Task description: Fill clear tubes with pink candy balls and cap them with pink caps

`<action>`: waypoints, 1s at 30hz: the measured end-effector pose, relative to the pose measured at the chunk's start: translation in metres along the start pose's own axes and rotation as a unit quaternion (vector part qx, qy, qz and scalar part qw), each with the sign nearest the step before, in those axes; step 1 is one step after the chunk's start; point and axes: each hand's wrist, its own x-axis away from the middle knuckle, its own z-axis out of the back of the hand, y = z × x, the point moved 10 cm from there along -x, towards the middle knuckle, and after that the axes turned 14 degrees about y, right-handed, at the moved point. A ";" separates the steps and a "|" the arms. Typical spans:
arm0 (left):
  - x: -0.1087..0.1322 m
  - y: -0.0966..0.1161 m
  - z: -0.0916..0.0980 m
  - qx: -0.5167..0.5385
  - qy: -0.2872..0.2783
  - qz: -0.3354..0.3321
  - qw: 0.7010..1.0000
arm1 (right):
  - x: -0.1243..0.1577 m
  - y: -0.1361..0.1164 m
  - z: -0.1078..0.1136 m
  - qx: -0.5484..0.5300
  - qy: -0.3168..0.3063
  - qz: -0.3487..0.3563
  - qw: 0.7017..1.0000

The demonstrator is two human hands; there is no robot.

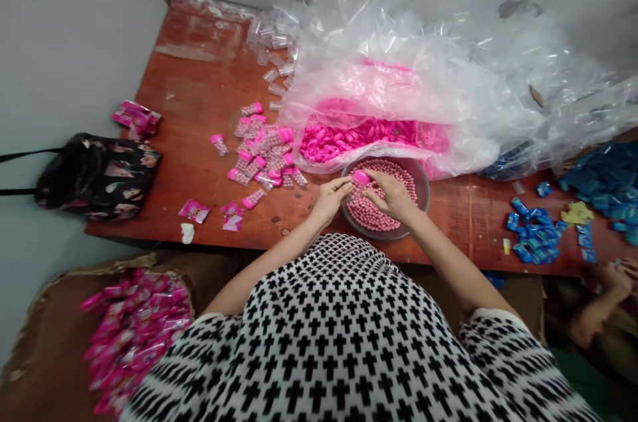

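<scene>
Over the bowl's left side, a small clear plastic jar with a pink cap (361,177) is held between both hands. My left hand (329,201) pinches the jar from the left. My right hand (391,196) has its fingers closed at the cap from the right. Beneath them is a grey bowl (425,196) of pink beads (381,212). Behind the bowl, an open plastic bag (438,93) holds many loose pink caps (343,139). Left of my hands lies a pile of capped jars filled with beads (264,149).
Empty clear jars (273,53) lie at the back. A black patterned bag (102,176) hangs at the table's left end. Pink packets (144,316) fill a box below. Blue packets (538,236) lie at right, near another person's hand (615,279).
</scene>
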 end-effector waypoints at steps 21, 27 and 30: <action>-0.011 0.004 -0.001 -0.009 0.014 -0.062 0.998 | 0.001 0.002 -0.041 0.116 -0.014 -0.055 0.992; -0.067 0.067 0.071 -0.039 0.107 -0.158 0.981 | 0.040 0.065 -0.030 0.100 -0.057 -0.204 0.972; -0.091 0.112 0.113 -0.094 0.180 -0.256 0.945 | 0.075 0.121 -0.014 0.222 -0.118 -0.288 0.924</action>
